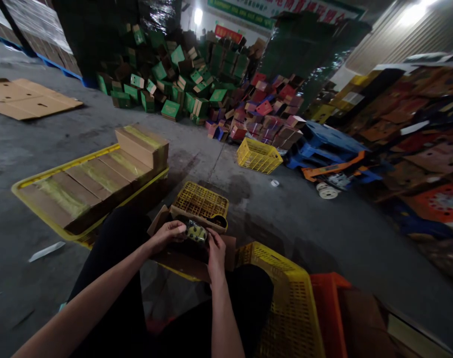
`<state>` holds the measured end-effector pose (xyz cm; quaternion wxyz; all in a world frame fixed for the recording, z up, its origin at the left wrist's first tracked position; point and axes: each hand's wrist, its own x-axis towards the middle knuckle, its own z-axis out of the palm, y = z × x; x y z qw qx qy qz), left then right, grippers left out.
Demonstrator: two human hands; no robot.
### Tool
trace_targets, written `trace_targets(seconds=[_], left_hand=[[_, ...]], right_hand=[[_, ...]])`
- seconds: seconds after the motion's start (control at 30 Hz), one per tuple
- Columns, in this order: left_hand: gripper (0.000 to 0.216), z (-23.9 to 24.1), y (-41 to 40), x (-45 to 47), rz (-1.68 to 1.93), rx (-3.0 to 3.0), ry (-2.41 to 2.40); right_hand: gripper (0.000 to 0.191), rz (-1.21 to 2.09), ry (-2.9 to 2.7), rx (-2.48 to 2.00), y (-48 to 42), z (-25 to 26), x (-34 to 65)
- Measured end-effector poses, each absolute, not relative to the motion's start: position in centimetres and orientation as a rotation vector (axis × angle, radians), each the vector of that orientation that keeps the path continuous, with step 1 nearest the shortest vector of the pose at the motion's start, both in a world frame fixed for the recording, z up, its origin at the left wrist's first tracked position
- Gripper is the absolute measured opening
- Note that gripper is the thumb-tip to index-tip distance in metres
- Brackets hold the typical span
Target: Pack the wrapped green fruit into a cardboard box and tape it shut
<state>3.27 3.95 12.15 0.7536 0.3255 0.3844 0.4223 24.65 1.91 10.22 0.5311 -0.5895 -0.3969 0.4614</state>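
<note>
Between my two hands is a small shiny packet [196,232], yellowish green with dark spots; its contents are too blurred to name. My left hand [169,235] pinches its left end and my right hand [216,248] grips its right end. Directly below them an open cardboard box [189,262] stands between my knees with its flaps spread, its inside dark. Just behind the box is an upturned yellow plastic crate [201,198]. A black rounded object [219,221] with a yellow edge lies at the crate's near right corner.
Taped cartons [96,176] fill a yellow crate on the left. A yellow basket [282,298] and an orange crate [329,308] stand by my right knee. Farther off are another yellow crate [259,155], heaped green boxes [170,109], and a pallet jack [334,174] with blue pallets.
</note>
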Motion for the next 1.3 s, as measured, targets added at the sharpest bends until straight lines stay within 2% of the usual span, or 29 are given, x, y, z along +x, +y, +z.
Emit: trace_targets(seconds=[0.13,0.3,0.77,1.1,1.3], left_hand=[[0.041,12.0,4.0,3.2,0.93,0.762,0.828],[0.043,11.5,4.1,3.0,0.94,0.774,0.836],[0.048,9.7,4.3,2.6,1.011,0.767,0.822],[0.044,8.8,4.5,2.5,1.027,0.773,0.872],[0.049,9.2,4.0,2.6,0.93,0.832,0.816]], right_hand=[[0.044,1.003,-0.992,-1.396,1.9,10.7,24.9],[0.052,1.054,-0.88,-1.35,1.6,11.5,24.6],[0.021,1.235,-0.848,-1.188,0.9,12.4,24.5],[0.02,1.308,-0.897,-1.146,0.7,13.4,24.2],[0.019,1.318,-0.874,-1.154,0.8,13.0,24.2]])
